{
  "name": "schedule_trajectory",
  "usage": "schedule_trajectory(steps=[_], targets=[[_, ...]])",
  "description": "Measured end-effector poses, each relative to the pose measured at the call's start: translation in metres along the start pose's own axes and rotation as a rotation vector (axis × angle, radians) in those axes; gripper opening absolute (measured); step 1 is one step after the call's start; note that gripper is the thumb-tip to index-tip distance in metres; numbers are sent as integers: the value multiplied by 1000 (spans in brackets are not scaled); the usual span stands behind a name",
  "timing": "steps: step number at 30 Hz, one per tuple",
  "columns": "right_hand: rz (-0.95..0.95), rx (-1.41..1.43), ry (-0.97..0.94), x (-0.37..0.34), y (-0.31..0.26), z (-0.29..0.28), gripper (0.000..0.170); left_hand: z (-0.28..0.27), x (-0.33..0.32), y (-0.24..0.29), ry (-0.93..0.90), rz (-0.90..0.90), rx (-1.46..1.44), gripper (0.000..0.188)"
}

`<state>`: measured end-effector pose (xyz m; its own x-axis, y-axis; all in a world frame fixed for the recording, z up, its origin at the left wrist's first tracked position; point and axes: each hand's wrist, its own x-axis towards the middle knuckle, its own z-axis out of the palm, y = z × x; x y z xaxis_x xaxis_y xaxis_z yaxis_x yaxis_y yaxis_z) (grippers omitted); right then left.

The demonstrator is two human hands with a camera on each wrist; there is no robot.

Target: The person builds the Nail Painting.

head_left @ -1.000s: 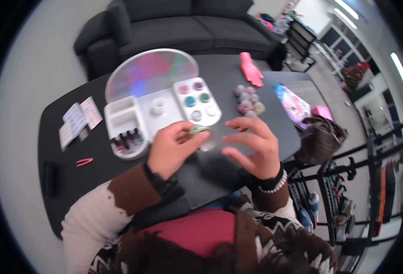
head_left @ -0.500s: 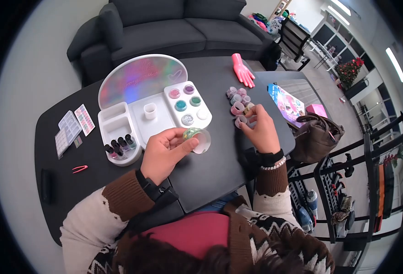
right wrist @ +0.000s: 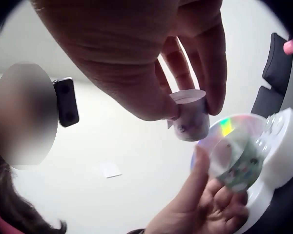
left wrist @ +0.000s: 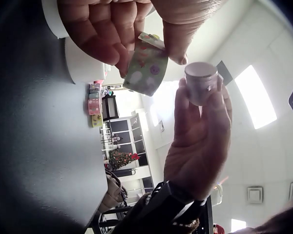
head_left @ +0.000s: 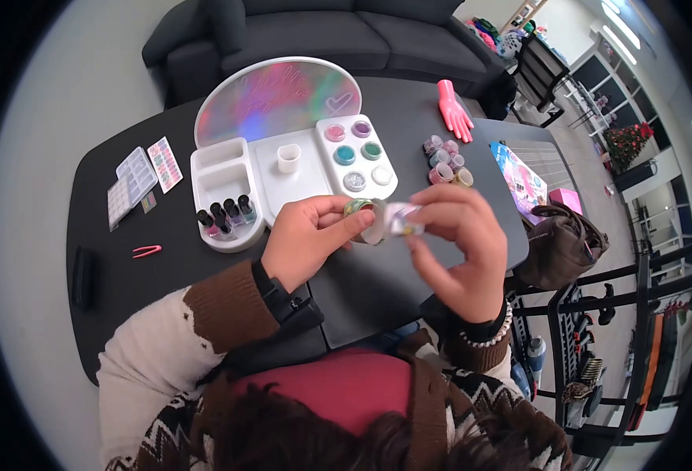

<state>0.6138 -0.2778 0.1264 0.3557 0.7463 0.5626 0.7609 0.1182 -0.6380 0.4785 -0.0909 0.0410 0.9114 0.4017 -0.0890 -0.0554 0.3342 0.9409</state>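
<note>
In the head view, my left hand (head_left: 308,239) pinches a small green roll (head_left: 357,206) with a printed pattern between thumb and fingers. The roll's round, hollow end faces right. My right hand (head_left: 467,247) holds a smaller pale purple patterned roll (head_left: 403,219) by its sides, close to the green one. From the left wrist, the purple roll (left wrist: 201,83) stands upright in the fingertips, apart from the green roll (left wrist: 147,70). The right wrist view shows a loose paper end on the purple roll (right wrist: 193,122), above the green roll (right wrist: 246,168).
A white nail tray (head_left: 281,196) with a mirror (head_left: 283,98), polish bottles (head_left: 230,216) and glitter pots (head_left: 344,155) stands ahead. Several small rolls (head_left: 442,173) cluster at right near a pink model hand (head_left: 456,114). Pink tweezers (head_left: 147,251) and sticker sheets (head_left: 165,165) lie left.
My right hand went from beside the left hand to the cluster of rolls, then came back holding the pale purple roll. My left hand keeps the green roll.
</note>
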Motion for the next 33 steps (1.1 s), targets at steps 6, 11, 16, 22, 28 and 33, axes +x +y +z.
schedule_trajectory(steps=[6, 11, 16, 22, 28, 33], targets=[[-9, -55, -66, -3, -3, 24, 35, 0, 1, 1, 36, -17, -57, 37], [35, -160, -38, -8, 2, 27, 31, -2, 0, -1, -6, -28, 66, 40], [71, -256, -75, -9, -2, 30, 32, 1, -2, 0, -2, -32, 63, 40], [192, -140, 11, -8, -2, 35, 39, 3, -5, 2, -98, 21, -38, 41], [-63, -416, -58, -5, 4, 19, 49, 3, -1, -4, -91, 22, -95, 43], [148, -235, 8, -8, 11, 22, 60, 4, -3, -2, -49, 42, -133, 42]])
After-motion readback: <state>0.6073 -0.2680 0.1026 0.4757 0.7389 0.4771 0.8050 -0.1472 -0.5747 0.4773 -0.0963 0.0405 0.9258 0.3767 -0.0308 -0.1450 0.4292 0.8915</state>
